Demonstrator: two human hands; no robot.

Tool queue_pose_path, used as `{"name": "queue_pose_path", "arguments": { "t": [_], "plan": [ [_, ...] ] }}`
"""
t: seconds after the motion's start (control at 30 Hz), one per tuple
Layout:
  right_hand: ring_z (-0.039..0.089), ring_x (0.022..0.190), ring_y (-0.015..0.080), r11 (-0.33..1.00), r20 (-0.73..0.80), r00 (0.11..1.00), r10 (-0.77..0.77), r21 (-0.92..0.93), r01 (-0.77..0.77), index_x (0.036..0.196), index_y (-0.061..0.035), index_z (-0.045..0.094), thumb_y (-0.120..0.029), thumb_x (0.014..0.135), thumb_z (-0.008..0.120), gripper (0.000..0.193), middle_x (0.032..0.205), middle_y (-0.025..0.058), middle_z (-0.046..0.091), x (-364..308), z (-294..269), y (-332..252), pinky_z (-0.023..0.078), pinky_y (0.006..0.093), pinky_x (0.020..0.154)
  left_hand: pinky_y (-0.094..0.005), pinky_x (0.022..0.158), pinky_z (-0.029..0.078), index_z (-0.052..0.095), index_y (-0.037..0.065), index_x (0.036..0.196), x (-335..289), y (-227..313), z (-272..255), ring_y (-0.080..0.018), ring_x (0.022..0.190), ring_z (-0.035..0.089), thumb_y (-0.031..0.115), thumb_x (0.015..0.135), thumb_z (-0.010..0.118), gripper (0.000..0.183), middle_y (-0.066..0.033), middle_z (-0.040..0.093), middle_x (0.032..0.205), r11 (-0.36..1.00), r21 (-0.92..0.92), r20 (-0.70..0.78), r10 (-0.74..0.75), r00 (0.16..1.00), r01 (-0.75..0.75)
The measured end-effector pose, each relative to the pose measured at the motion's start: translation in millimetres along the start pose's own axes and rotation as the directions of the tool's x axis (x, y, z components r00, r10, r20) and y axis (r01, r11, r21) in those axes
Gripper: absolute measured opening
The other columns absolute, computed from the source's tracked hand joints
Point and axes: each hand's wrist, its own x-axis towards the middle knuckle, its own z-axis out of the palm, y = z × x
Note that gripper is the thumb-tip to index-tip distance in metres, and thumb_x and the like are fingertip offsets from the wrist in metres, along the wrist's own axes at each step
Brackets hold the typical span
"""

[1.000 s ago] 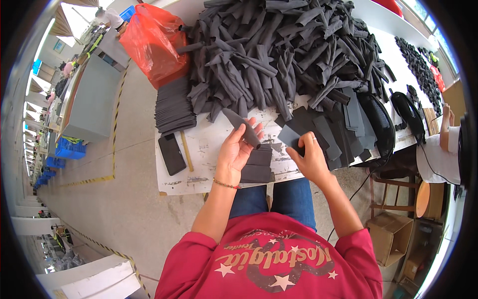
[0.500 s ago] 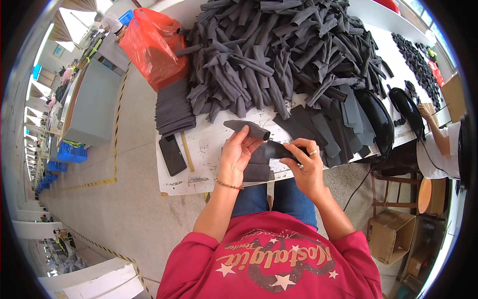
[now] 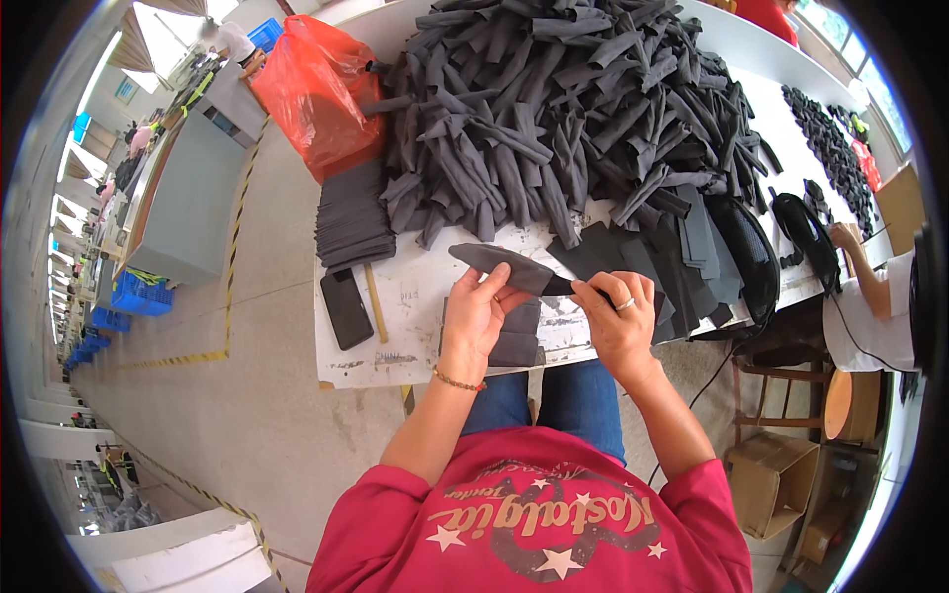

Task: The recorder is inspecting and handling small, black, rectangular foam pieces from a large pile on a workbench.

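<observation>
My left hand (image 3: 479,308) is closed around a dark grey fabric sleeve (image 3: 516,274), its thumb on top. Tapering to the left, the sleeve points its other end at my right hand (image 3: 620,314). Those fingers pinch a thin dark piece (image 3: 561,287) at the mouth of the sleeve; how far it goes inside is hidden. Under my hands lie flat dark grey pieces (image 3: 516,331) at the table's near edge. Beyond them rises a big heap of similar rolled fabric sleeves (image 3: 554,128).
Left on the white table (image 3: 415,346) lie a black phone (image 3: 346,308), a yellow strip (image 3: 377,301), a stack of dark fabric (image 3: 351,217) and a red plastic bag (image 3: 321,104). To the right are flat dark panels (image 3: 643,259), black curved cases (image 3: 743,252) and another person's arm (image 3: 862,265).
My hands have come together: the dark piece in my right hand now meets the mouth of the sleeve, from which it was apart. Less of that piece shows.
</observation>
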Motion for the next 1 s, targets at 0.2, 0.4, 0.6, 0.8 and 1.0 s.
{"name": "queue_pose_path", "arguments": {
  "t": [0.2, 0.4, 0.6, 0.8, 1.0],
  "plan": [
    [0.056, 0.088, 0.0242, 0.997, 0.002, 0.997, 0.079, -0.006, -0.079, 0.105, -0.0074, 0.067, -0.008, 0.065, 0.079, 0.041, 0.095, 0.0050, 0.056, 7.6, 4.6, -22.9, 0.042, 0.0373, 0.075, -0.0362, 0.079, 0.057, 0.049, -0.001, 0.121, -28.4, -2.0, 35.1, -0.0221, 0.091, 0.067, 0.010, 0.091, 0.063, 0.034, -0.0141, 0.065, 0.104, 0.948, 0.201, -0.107, 0.273, 0.956, -0.248],
    [0.053, 0.099, 0.0330, 0.913, 0.150, 0.948, 0.281, 0.262, -0.312, 0.123, -0.0022, 0.056, -0.003, 0.068, 0.078, 0.059, 0.114, 0.0170, 0.051, -2.2, 21.9, -54.3, 0.046, 0.0429, 0.084, -0.0363, 0.095, 0.047, 0.054, -0.003, 0.117, -18.0, -7.1, 28.3, -0.0238, 0.100, 0.064, 0.016, 0.093, 0.062, 0.031, -0.0187, 0.065, 0.112, 0.983, -0.075, 0.131, 0.177, 0.975, -0.169],
    [0.054, 0.095, 0.0404, 0.908, 0.248, 0.945, 0.211, 0.308, -0.284, 0.122, 0.0011, 0.046, 0.000, 0.073, 0.070, 0.054, 0.110, 0.0212, 0.056, -23.8, 24.0, -42.4, 0.044, 0.0462, 0.084, -0.0379, 0.093, 0.048, 0.061, -0.003, 0.109, -18.7, -15.4, 29.6, -0.0257, 0.100, 0.065, 0.025, 0.097, 0.056, 0.031, -0.0190, 0.065, 0.111, 0.968, 0.027, 0.191, 0.241, 0.951, -0.251],
    [0.056, 0.095, 0.0376, 0.918, 0.326, 0.936, 0.134, 0.315, -0.241, 0.103, -0.0015, 0.050, -0.005, 0.070, 0.075, 0.041, 0.104, 0.0174, 0.058, 1.0, 13.9, -39.3, 0.047, 0.0446, 0.082, -0.0386, 0.096, 0.047, 0.063, -0.003, 0.108, -21.5, -14.2, 24.7, -0.0262, 0.108, 0.062, 0.027, 0.097, 0.055, 0.032, -0.0187, 0.064, 0.115, 0.968, -0.111, 0.086, 0.236, 0.968, -0.226],
    [0.058, 0.088, 0.0363, 0.889, 0.350, 0.936, 0.046, 0.414, -0.199, 0.098, -0.0017, 0.052, -0.005, 0.075, 0.074, 0.032, 0.102, 0.0160, 0.056, 9.8, 12.8, -36.5, 0.051, 0.0428, 0.070, -0.0363, 0.094, 0.046, 0.063, 0.000, 0.108, -27.7, -22.5, 33.9, -0.0250, 0.111, 0.060, 0.028, 0.098, 0.053, 0.031, -0.0195, 0.061, 0.121, 0.968, -0.147, 0.116, 0.221, 0.968, -0.203]
  ]
}}
